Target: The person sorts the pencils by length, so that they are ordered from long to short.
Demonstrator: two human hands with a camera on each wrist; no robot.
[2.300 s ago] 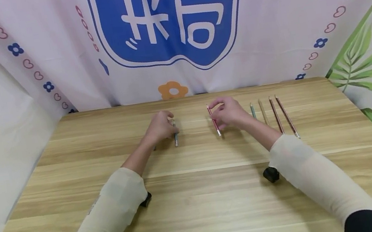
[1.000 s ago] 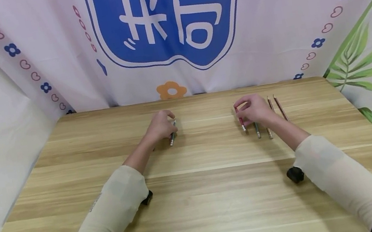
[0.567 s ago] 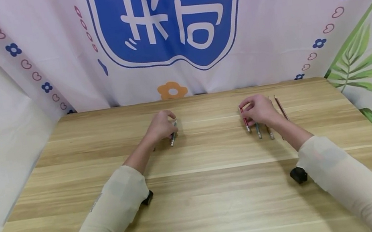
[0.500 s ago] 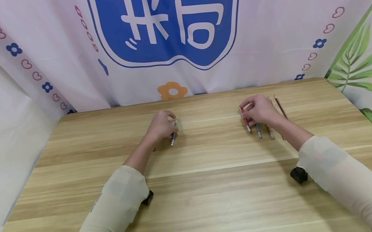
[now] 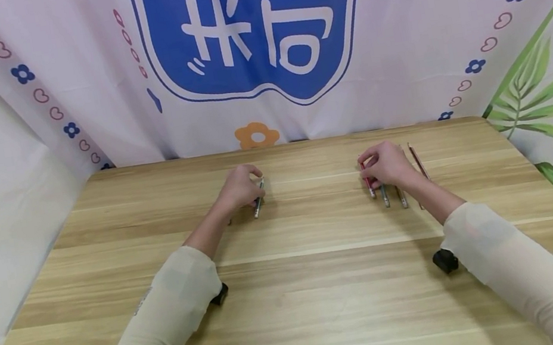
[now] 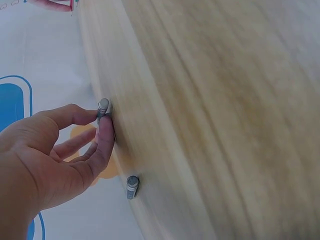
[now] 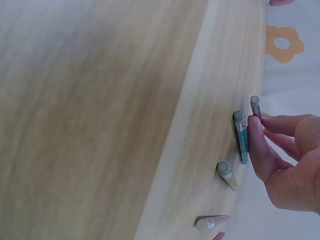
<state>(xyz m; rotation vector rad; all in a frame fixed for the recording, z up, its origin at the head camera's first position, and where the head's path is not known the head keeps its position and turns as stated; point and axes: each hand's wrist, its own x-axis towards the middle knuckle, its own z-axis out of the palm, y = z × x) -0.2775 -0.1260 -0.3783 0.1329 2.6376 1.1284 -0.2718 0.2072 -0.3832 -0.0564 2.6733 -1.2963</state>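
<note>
In the head view my left hand (image 5: 241, 188) is at the table's far side, left of centre. Its thumb and fingers pinch a teal pencil (image 5: 258, 204), whose pale eraser end points toward me; in the left wrist view that end (image 6: 103, 104) shows between the fingertips. A second pencil (image 6: 132, 186) lies beside this hand. My right hand (image 5: 386, 165) pinches a red pencil (image 5: 368, 183) at the left end of a row. Just right of it are a green pencil (image 7: 241, 135) and a yellow pencil (image 7: 227, 175), with reddish-brown pencils (image 5: 417, 159) farther right, partly behind my hand and wrist.
The wooden table (image 5: 297, 302) reaches back to a printed cloth backdrop (image 5: 399, 56). Leaf-patterned cloth (image 5: 543, 106) hangs at the right. Black wrist devices (image 5: 445, 260) sit under both cuffs.
My right hand has carried the red pencil rightward from mid-table to beside the row, then nearly stopped. My left hand stays in place, its pencil now more slanted.
</note>
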